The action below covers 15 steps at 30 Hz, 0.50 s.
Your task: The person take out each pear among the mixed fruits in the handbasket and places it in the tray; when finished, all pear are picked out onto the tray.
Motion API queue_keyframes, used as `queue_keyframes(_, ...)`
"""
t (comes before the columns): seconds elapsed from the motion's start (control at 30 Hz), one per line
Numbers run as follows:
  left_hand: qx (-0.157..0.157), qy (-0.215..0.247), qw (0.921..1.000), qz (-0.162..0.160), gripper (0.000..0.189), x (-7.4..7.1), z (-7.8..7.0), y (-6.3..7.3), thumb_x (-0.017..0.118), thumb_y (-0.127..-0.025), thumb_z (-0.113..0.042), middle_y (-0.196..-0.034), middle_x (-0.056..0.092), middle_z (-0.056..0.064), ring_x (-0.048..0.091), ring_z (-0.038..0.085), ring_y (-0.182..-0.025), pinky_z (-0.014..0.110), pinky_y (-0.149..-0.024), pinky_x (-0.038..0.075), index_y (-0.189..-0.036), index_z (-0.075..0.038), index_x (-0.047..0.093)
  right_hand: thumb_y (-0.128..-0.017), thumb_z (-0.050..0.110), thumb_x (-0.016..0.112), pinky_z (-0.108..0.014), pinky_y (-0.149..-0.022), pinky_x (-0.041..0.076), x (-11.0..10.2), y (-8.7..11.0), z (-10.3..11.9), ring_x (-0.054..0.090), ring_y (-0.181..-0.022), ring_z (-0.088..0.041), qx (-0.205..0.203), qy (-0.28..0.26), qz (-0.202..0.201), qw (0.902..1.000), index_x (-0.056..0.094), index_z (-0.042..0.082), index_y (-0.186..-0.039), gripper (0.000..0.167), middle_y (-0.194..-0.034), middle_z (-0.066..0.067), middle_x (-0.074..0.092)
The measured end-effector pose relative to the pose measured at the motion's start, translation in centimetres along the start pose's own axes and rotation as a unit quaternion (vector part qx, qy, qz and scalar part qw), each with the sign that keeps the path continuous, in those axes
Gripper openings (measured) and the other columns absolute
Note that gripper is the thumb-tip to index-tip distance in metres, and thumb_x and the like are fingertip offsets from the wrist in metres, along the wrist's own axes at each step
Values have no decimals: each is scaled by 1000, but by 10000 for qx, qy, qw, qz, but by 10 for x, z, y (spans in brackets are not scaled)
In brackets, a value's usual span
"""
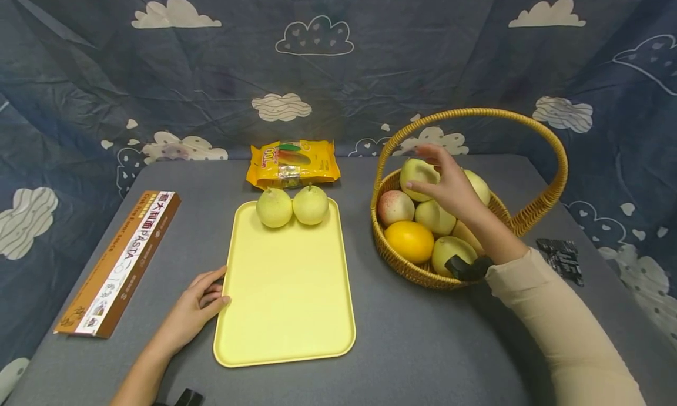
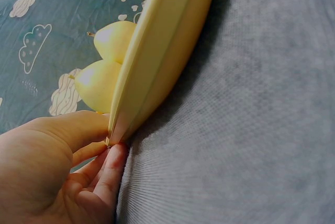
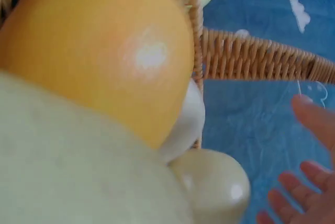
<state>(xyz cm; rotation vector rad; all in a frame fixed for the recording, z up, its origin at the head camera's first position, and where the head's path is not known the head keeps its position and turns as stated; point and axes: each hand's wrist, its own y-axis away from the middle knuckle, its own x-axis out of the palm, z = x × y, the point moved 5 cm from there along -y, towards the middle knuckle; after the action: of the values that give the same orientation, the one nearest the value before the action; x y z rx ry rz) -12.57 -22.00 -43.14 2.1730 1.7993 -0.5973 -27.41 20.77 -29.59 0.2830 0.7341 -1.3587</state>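
My left hand [image 1: 191, 312] pinches the left rim of a yellow tray [image 1: 285, 288], thumb over the edge and fingers beneath it, as the left wrist view shows. Two green pears [image 1: 275, 207] sit side by side at the tray's far end. Over a wicker basket [image 1: 388, 256] of fruit, my right hand [image 1: 449, 180] has its thumb and fingers spread beside a green pear [image 1: 416, 175] at the back. In the right wrist view those fingers hold nothing. Also in the basket are a red-and-white peach [image 1: 395, 208], an orange-yellow fruit [image 1: 409, 241] and several more pears.
Behind the tray lies a yellow snack packet [image 1: 293, 164]. A long pasta box [image 1: 121, 259] rests at the left of the grey table. Right of the basket is a small black packet [image 1: 562, 260]. The basket's tall handle [image 1: 476, 112] arches above the fruit.
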Motion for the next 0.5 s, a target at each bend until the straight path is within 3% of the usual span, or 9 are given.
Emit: queue_keyframes(0.5,-54,-44,10000,-18,56,0,2,-1,61,-86,-5,-122,39,18,45,6,-93,9,-79,42,-135,5,35,-80,20,70,-45,-101,27,7,-11,-41,26,-126,-30,649,-81,65,9978,28,0,-137,73,-139,-16,28)
